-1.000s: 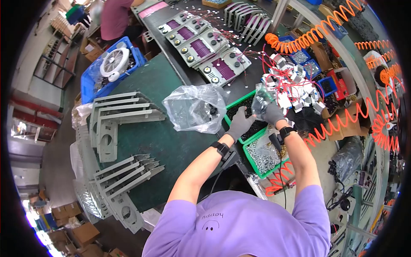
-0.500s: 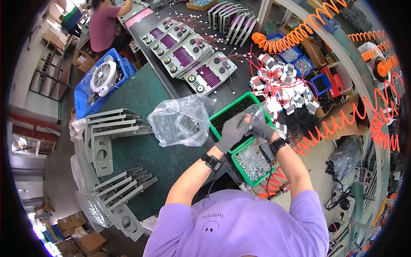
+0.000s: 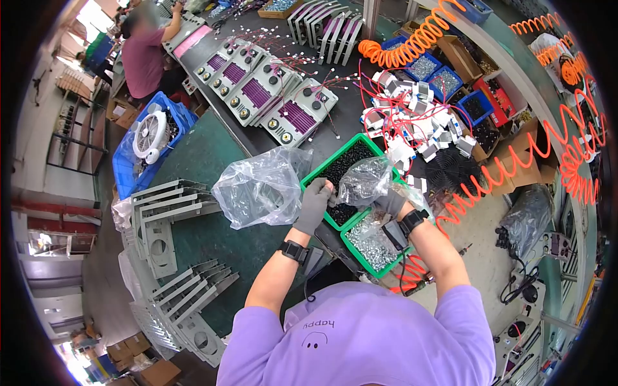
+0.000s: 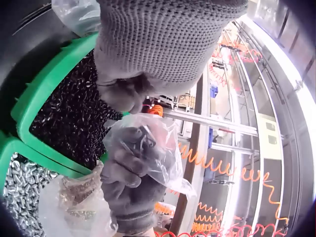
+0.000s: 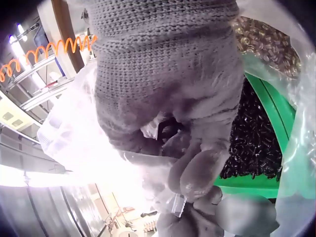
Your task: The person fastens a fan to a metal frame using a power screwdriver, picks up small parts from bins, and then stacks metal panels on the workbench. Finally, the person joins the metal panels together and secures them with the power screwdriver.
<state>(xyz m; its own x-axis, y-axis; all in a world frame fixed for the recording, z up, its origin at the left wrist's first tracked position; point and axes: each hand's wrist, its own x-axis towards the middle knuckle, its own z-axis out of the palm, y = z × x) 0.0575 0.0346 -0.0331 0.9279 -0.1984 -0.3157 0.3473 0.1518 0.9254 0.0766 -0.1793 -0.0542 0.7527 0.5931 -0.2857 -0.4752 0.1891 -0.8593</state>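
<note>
Grey-gloved, my right hand (image 3: 389,202) grips a small clear bag (image 3: 365,180) over the green bin (image 3: 313,175) of black screws. In the left wrist view its curled fingers (image 4: 126,165) press into the bag's film (image 4: 165,143). My left hand (image 3: 313,206), also gloved, is at the bin's left rim, thumb and fingers drawn together at the bag's near edge. The right wrist view shows the left fingers (image 5: 202,219) close below the right hand (image 5: 168,89). A second green bin (image 3: 370,267) holds silver screws, with a clear bag lying partly over it.
A large clear bag (image 3: 254,190) lies left of the bins. Grey metal brackets (image 3: 177,206) stand farther left. White parts with red wires (image 3: 418,116) are heaped beyond the bins, near orange coiled hoses (image 3: 412,51). Grey panels (image 3: 299,116) lie at the back; another person (image 3: 143,64) is beyond.
The view has shifted. My left hand has moved away from my right hand toward the bin's left rim, and the small bag now shows spread between them.
</note>
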